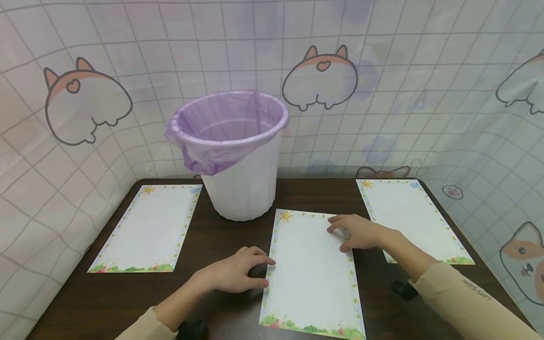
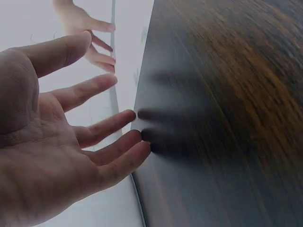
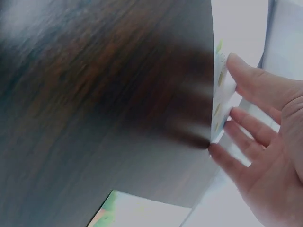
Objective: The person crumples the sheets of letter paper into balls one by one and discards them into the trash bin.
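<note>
A white sheet of paper [image 1: 310, 278] with a printed border of leaves, a sun and grass lies slightly turned on the dark wooden table. Beside its left edge is my left hand [image 1: 240, 271], fingers spread and loosely bent, the index fingertip over the border. My right hand [image 1: 361, 232] is at the upper right edge, its fingertips resting on the paper. In the right wrist view, the thumb [image 3: 244, 71] and fingers lie along the leafy border without pinching it. The left wrist view shows the left palm [image 2: 52, 127] holding nothing, fingertips low over the tabletop.
Behind the sheet stands a white bin [image 1: 248, 184] lined with a purple bag [image 1: 225, 118]. Matching sheets lie at the left [image 1: 146, 229] and at the right [image 1: 408, 217], the latter partly behind my right forearm. A patterned curtain [image 1: 391, 94] encloses the table [image 1: 225, 226].
</note>
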